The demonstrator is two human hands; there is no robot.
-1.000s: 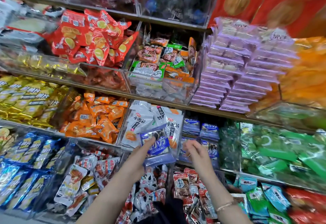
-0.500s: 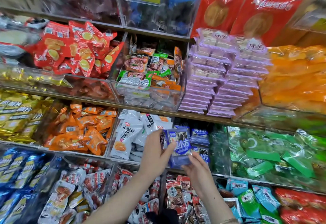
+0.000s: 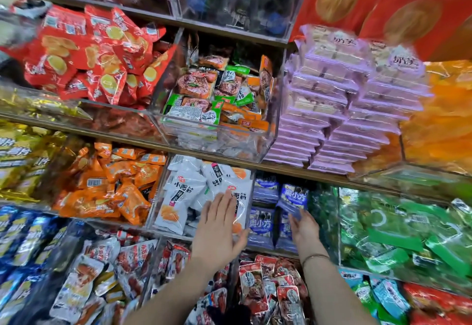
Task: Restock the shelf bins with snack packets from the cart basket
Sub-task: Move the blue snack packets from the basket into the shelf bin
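Observation:
My right hand (image 3: 304, 227) holds a small blue-purple snack packet (image 3: 293, 200) from below, up at the mouth of the shelf bin with the same blue packets (image 3: 263, 225). My left hand (image 3: 219, 227) lies with straight fingers flat against the clear front wall of the neighbouring bin of white packets (image 3: 184, 194), and holds nothing. The cart basket is out of view.
Clear acrylic bins fill the shelves: orange packets (image 3: 107, 184) to the left, green packets (image 3: 398, 230) to the right, stacked lilac packs (image 3: 342, 110) above, red and white packets (image 3: 268, 286) in the row below my arms.
The blue packet passed from my left hand to my right and moved right into the blue bin's opening. My left hand let go and came to rest on the white bin's front.

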